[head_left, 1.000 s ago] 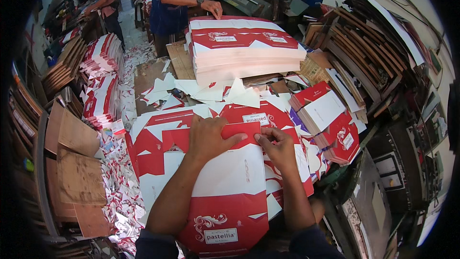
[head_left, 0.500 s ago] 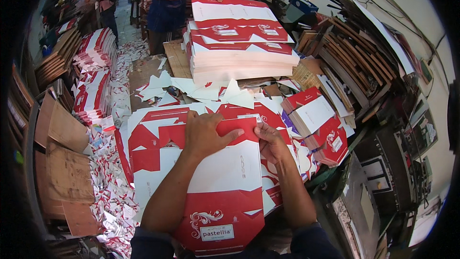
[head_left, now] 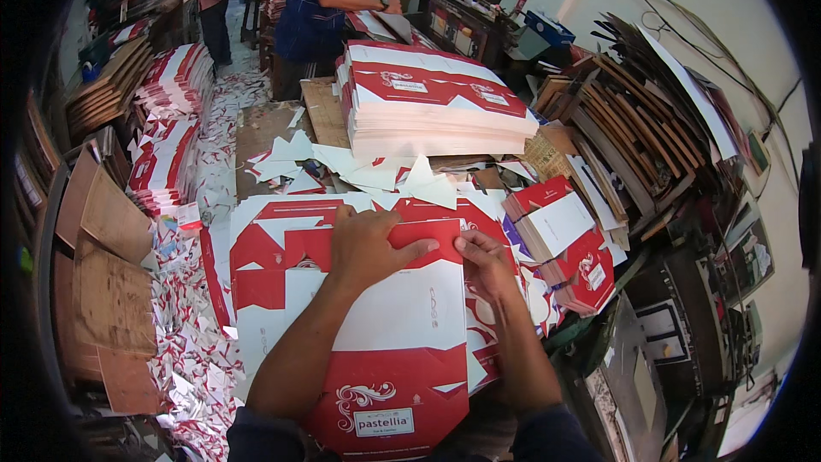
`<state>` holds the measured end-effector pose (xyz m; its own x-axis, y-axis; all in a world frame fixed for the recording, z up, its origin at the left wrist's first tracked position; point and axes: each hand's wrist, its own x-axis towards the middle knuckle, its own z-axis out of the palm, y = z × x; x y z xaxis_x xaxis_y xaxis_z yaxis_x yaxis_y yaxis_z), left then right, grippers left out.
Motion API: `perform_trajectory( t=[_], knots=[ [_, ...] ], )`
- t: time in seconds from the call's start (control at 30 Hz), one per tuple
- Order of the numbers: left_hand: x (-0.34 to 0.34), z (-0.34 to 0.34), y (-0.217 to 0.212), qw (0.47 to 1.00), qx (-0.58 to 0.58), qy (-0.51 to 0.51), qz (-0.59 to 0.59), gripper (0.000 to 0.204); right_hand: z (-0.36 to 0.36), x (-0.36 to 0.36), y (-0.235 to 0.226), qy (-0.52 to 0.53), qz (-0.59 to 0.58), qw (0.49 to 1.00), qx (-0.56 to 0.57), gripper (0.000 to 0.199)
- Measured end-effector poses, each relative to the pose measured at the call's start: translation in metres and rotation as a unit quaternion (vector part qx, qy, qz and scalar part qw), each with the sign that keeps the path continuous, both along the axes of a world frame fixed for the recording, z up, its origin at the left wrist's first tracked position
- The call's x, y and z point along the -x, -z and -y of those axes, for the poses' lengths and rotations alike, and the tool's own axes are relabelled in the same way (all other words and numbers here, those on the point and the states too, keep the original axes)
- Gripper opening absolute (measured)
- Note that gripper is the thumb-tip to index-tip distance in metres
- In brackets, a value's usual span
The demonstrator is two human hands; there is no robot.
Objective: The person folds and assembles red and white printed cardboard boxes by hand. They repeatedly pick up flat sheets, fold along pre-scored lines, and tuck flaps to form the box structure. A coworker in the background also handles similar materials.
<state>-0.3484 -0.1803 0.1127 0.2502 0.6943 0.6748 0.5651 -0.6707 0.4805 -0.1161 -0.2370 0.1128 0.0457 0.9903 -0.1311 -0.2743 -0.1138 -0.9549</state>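
Note:
A red and white printed cardboard box blank (head_left: 400,312) lies in front of me, its near end close to my body. My left hand (head_left: 366,246) grips its far edge, fingers curled over the edge and thumb flat on the red band. At the far right corner, my right hand (head_left: 486,258) pinches the blank's edge between thumb and fingers. Other red and white blanks (head_left: 259,288) lie underneath and to the left, partly covered by my left forearm. How many sheets are between my fingers is hidden.
Beyond my hands stands a tall stack of blanks (head_left: 436,130), with white offcuts (head_left: 368,173) before it. A smaller bundle (head_left: 560,227) sits at right, near leaning boards (head_left: 629,111). Paper scraps (head_left: 197,325) cover the left floor. A co-worker (head_left: 312,4) bends over sheets behind the stack.
The co-worker's hand has left the tall stack, and the raised top sheet there is gone; the hand now handles sheets farther back. My hands stay at the blank's far edge, the right fingers slightly shifted.

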Motion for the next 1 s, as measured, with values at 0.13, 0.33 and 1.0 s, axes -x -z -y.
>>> perform_trajectory(
  t=[0.13, 0.33, 1.0],
  knots=[
    [-0.002, -0.005, 0.014, 0.999, -0.021, -0.032, -0.026, 0.065, 0.017, 0.021, -0.026, 0.061, 0.359, 0.931, -0.041, 0.026],
    [-0.006, -0.004, 0.014, 0.997, 0.019, -0.033, -0.064, 0.065, 0.022, 0.038, -0.010, 0.176, 0.477, 0.848, -0.149, 0.025],
    [-0.004, -0.001, 0.007, 0.990, 0.047, -0.041, -0.123, 0.066, 0.014, 0.057, 0.015, 0.244, 0.510, 0.794, -0.224, 0.015]
  ],
)
